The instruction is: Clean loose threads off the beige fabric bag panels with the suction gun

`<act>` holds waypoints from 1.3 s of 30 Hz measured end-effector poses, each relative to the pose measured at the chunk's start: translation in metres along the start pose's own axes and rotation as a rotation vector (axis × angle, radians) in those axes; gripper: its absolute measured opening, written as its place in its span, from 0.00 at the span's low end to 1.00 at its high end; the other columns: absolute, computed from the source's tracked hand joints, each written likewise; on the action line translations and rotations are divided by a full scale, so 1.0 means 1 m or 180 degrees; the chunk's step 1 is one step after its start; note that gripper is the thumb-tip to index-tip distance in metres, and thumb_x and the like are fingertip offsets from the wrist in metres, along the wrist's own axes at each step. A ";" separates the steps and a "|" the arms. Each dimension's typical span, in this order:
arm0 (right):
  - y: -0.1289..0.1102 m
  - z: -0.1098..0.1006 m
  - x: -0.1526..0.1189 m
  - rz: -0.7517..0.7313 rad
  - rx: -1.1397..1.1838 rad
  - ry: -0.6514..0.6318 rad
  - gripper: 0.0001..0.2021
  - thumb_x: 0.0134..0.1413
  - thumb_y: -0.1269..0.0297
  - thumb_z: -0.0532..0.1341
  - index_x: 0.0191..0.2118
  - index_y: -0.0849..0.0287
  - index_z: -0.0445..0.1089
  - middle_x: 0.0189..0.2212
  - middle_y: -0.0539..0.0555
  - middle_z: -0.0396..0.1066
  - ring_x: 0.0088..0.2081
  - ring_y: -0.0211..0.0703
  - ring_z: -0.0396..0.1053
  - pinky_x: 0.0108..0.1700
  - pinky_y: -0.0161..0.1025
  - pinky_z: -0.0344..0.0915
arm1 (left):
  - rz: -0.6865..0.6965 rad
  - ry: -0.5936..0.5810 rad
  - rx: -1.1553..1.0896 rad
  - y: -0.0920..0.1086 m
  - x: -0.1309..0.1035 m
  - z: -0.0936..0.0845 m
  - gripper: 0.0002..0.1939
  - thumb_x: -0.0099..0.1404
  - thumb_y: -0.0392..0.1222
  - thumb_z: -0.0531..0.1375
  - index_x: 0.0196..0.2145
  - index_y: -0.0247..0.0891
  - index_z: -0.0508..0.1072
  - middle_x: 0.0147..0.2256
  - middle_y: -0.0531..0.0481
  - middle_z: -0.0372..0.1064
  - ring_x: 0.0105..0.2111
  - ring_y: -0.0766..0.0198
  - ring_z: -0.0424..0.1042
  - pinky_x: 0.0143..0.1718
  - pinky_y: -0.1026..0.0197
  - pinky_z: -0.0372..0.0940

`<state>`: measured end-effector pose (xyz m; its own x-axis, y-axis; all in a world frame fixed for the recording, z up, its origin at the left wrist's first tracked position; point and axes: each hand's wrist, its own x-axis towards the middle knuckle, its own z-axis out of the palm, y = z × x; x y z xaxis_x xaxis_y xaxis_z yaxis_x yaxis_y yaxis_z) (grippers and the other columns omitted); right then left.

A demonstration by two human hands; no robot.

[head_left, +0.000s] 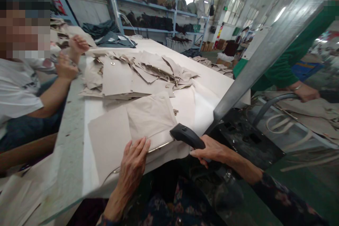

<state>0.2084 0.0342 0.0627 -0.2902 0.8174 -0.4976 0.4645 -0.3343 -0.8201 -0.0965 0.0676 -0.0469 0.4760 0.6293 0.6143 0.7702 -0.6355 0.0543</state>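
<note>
Beige fabric (150, 116) with a metal zipper (161, 146) along its near edge lies on the white table (206, 95). My left hand (134, 162) rests flat on the fabric, its fingers stretched out beside the zipper's left part. In my right hand (209, 150) is the handle of a black tool (186, 136), whose head sits over the right end of the zipper. A smooth beige panel (109, 141) lies under the left side of the fabric. Small metal hardware (176, 112) is just beyond the fabric's right edge.
Behind the fabric is a heap of beige pieces (119, 77) with zippers. A person in a white shirt (16, 91) sits at the left. A slanted metal post (265, 46) rises at the right, near a black box (243, 137). Beyond it is a person's green sleeve (280, 67).
</note>
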 end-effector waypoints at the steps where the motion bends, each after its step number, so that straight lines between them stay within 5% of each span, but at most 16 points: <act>1: -0.002 0.000 0.008 0.0016 0.0054 -0.0076 0.16 0.49 0.53 0.63 0.25 0.62 0.65 0.16 0.47 0.65 0.16 0.34 0.63 0.19 0.30 0.62 | 0.0012 -0.0023 0.0007 -0.001 -0.001 0.000 0.24 0.65 0.26 0.49 0.57 0.35 0.63 0.52 0.36 0.70 0.53 0.49 0.67 0.56 0.41 0.56; 6: -0.018 -0.002 0.037 -0.0012 0.0119 0.0242 0.17 0.48 0.53 0.64 0.23 0.62 0.64 0.14 0.47 0.64 0.16 0.33 0.62 0.19 0.31 0.61 | -0.0025 -0.0065 -0.0026 -0.001 -0.002 0.002 0.26 0.64 0.26 0.48 0.59 0.36 0.62 0.53 0.37 0.69 0.53 0.50 0.67 0.56 0.42 0.55; 10: -0.030 -0.009 0.024 -0.0149 0.0102 0.0551 0.16 0.49 0.54 0.63 0.22 0.62 0.63 0.13 0.47 0.64 0.15 0.34 0.62 0.19 0.31 0.60 | -0.0015 -0.0079 -0.0006 -0.001 -0.002 0.003 0.24 0.64 0.26 0.48 0.57 0.34 0.64 0.53 0.37 0.69 0.53 0.50 0.67 0.56 0.42 0.56; 16: -0.022 -0.011 -0.010 -0.0049 0.0060 0.0229 0.15 0.48 0.55 0.63 0.25 0.62 0.64 0.14 0.46 0.63 0.15 0.33 0.62 0.18 0.30 0.61 | 0.0016 -0.0133 -0.0009 -0.003 -0.003 0.004 0.23 0.63 0.26 0.48 0.55 0.31 0.66 0.53 0.35 0.69 0.54 0.49 0.66 0.57 0.41 0.55; 22: -0.014 -0.006 0.011 0.0110 0.0185 -0.0216 0.16 0.47 0.55 0.64 0.23 0.63 0.65 0.15 0.47 0.65 0.16 0.33 0.63 0.17 0.29 0.61 | 0.0030 -0.0141 -0.0026 -0.004 -0.001 0.002 0.23 0.64 0.27 0.48 0.54 0.33 0.67 0.52 0.36 0.70 0.53 0.49 0.67 0.56 0.41 0.56; 31: -0.041 -0.029 0.025 0.0283 -0.0176 -0.0577 0.17 0.44 0.54 0.66 0.22 0.62 0.65 0.15 0.47 0.66 0.16 0.34 0.63 0.16 0.29 0.62 | 0.0172 -0.0151 -0.0006 -0.006 0.002 0.001 0.22 0.64 0.26 0.47 0.52 0.33 0.69 0.51 0.38 0.71 0.52 0.50 0.68 0.55 0.44 0.56; 34: -0.045 -0.029 0.032 0.0156 -0.0291 -0.0552 0.17 0.44 0.54 0.66 0.20 0.63 0.64 0.13 0.47 0.64 0.15 0.33 0.62 0.17 0.29 0.60 | 0.0318 -0.0348 -0.0011 -0.018 0.003 -0.005 0.23 0.65 0.27 0.46 0.54 0.33 0.68 0.53 0.38 0.69 0.54 0.51 0.66 0.56 0.45 0.55; 39: -0.039 -0.033 0.010 -0.0086 -0.0327 -0.0455 0.17 0.49 0.54 0.63 0.21 0.63 0.64 0.14 0.48 0.64 0.16 0.33 0.63 0.19 0.29 0.60 | 0.0442 -0.0836 0.0216 -0.068 0.000 -0.033 0.23 0.66 0.31 0.44 0.53 0.35 0.69 0.52 0.38 0.70 0.54 0.48 0.66 0.57 0.38 0.50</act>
<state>0.2151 0.0709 0.0987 -0.4165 0.7479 -0.5168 0.5357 -0.2574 -0.8042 -0.1623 0.0960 -0.0250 0.6653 0.6382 0.3873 0.7125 -0.6978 -0.0741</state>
